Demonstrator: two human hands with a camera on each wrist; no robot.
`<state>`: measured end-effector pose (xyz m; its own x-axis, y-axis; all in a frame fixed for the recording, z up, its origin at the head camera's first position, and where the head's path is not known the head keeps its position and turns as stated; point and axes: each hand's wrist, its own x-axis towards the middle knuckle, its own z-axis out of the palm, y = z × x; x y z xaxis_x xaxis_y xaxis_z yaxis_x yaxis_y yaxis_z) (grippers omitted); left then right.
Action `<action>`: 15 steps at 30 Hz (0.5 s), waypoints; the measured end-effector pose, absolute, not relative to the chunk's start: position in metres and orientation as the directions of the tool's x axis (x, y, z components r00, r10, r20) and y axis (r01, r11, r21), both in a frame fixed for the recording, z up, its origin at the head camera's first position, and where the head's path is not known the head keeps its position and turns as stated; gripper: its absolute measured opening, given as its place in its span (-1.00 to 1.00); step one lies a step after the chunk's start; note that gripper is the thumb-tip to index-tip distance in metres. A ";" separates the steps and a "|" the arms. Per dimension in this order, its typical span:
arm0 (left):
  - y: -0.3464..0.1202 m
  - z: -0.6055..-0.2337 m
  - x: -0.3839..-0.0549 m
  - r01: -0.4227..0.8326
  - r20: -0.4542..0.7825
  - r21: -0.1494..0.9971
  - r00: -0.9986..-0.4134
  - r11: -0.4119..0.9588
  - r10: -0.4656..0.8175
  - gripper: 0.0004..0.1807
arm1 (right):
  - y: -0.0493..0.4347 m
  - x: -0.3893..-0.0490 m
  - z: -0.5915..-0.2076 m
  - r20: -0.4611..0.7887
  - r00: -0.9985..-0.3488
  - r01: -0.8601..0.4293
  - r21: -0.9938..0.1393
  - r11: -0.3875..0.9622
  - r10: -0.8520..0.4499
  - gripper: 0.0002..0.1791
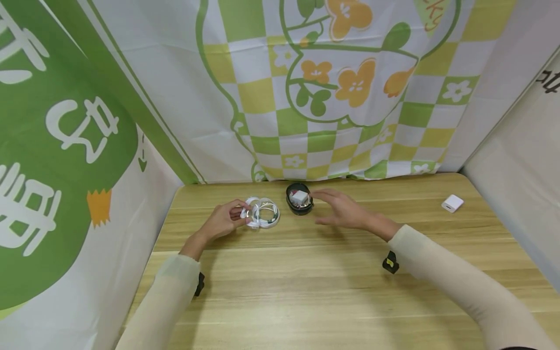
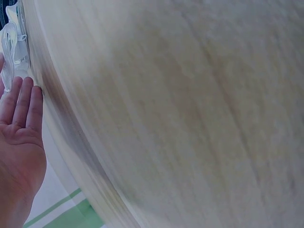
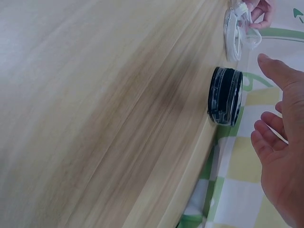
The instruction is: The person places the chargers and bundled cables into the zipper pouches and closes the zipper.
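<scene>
At the back of the table, my left hand point(image 1: 224, 220) pinches one loop of a white coiled cable point(image 1: 270, 224), with thumb and fingers on either side of it. The coil's other loop lies toward the middle. Just right of it is a black coiled cable point(image 1: 300, 210) in a round bundle, with a white charger block point(image 1: 299, 197) inside its ring. My right hand point(image 1: 343, 210) hovers beside this bundle, thumb and fingers spread apart and holding nothing. In the right wrist view the black coil point(image 3: 225, 96) stands between the white coil point(image 3: 232, 38) and my right hand.
Another white charger block point(image 1: 452, 203) lies at the back right of the wooden table point(image 1: 297, 287). A patterned green and yellow cloth point(image 1: 332, 141) hangs along the table's back edge. White and green sheets point(image 1: 48, 146) enclose the sides.
</scene>
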<state>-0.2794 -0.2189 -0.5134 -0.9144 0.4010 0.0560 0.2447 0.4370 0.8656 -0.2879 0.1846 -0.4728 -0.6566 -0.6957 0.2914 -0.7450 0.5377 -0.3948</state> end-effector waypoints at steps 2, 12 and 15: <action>-0.221 -0.522 -0.284 0.248 0.063 0.866 -0.915 0.434 0.399 -0.58 | 0.189 -0.288 -0.473 0.276 -0.668 -0.732 -0.412 0.542 -0.692 -0.12; -0.220 -0.524 -0.284 0.236 0.056 0.869 -0.920 0.435 0.387 -0.61 | 0.215 -0.286 -0.472 0.261 -0.696 -0.704 -0.433 0.563 -0.669 -0.10; -0.221 -0.525 -0.285 0.234 0.052 0.864 -0.922 0.445 0.383 -0.62 | 0.224 -0.286 -0.472 0.267 -0.697 -0.705 -0.427 0.566 -0.665 -0.11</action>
